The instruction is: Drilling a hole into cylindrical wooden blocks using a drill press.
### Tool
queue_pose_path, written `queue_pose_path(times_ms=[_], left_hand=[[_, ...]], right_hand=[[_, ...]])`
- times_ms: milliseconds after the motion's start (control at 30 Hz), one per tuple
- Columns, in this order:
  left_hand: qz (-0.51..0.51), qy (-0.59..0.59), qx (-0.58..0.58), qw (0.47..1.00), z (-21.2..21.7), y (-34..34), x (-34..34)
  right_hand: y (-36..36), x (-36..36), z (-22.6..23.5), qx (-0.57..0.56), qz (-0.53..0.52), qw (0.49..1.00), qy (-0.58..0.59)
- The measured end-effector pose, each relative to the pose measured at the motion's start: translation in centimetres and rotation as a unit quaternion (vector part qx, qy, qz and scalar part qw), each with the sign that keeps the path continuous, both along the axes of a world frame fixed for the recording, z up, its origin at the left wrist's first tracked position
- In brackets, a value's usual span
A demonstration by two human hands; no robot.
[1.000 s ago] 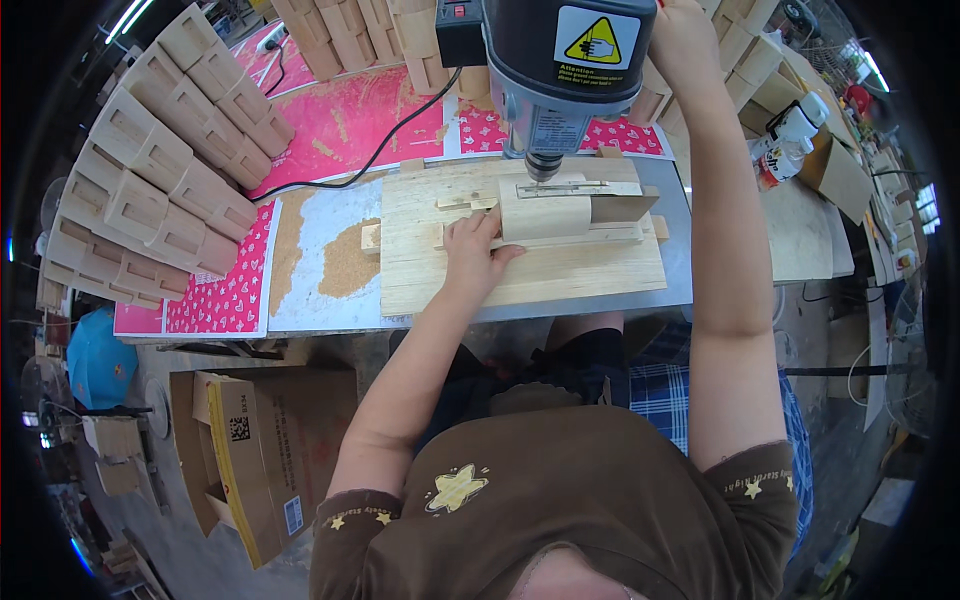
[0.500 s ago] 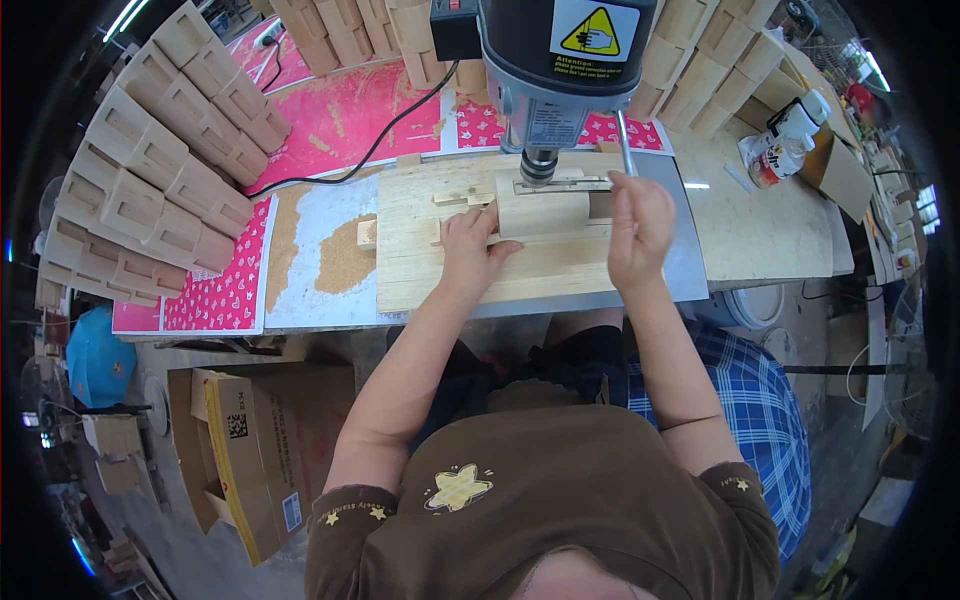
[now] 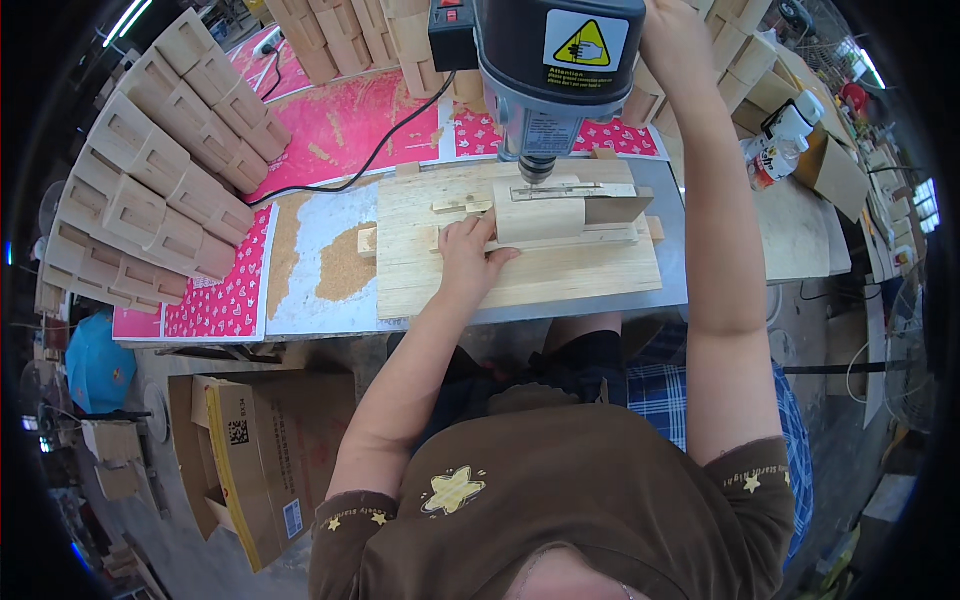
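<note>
a worker's left hand (image 3: 468,262) meets the left end of a curved wooden block (image 3: 540,218), its fingers against the edge; whether they grip cannot be told. the block sits on a flat wooden board (image 3: 590,275) on the tabletop (image 3: 300,318), beneath the chuck (image 3: 537,168) of a drill press (image 3: 560,75). the right hand (image 3: 680,45) is raised beside the machine, its fingers' hold hidden.

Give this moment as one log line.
left hand: at left end of wooden piece; right hand: beside drill press; chuck: over wooden piece
</note>
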State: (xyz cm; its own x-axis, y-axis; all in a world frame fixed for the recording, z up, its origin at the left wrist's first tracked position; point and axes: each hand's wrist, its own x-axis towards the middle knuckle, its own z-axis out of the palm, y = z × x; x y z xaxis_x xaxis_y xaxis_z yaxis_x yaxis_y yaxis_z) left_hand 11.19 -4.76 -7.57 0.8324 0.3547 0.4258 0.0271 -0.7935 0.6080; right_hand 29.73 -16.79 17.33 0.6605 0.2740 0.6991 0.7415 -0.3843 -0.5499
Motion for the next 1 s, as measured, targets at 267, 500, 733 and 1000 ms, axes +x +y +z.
queue_pose_path(times_ms=[267,500,733,1000], left_hand=[[0.003,0.006,-0.171,0.985,1.7,-0.3,0.5],[-0.039,-0.054,-0.034,0.997,2.1,3.2,-2.5],[0.087,-0.039,-0.431,0.898,5.9,7.5,-10.8],[0.143,0.068,-0.552,0.818,7.3,5.1,-9.9]], right_hand=[[-4.0,-1.2,-7.9,-0.02,0.111,0.993,0.044],[-8.0,-3.9,-17.5,-0.306,0.107,0.946,-0.006],[-8.1,-4.7,-17.7,-0.275,0.102,0.956,-0.02],[-7.7,-7.5,-17.5,-0.252,0.158,0.955,-0.006]])
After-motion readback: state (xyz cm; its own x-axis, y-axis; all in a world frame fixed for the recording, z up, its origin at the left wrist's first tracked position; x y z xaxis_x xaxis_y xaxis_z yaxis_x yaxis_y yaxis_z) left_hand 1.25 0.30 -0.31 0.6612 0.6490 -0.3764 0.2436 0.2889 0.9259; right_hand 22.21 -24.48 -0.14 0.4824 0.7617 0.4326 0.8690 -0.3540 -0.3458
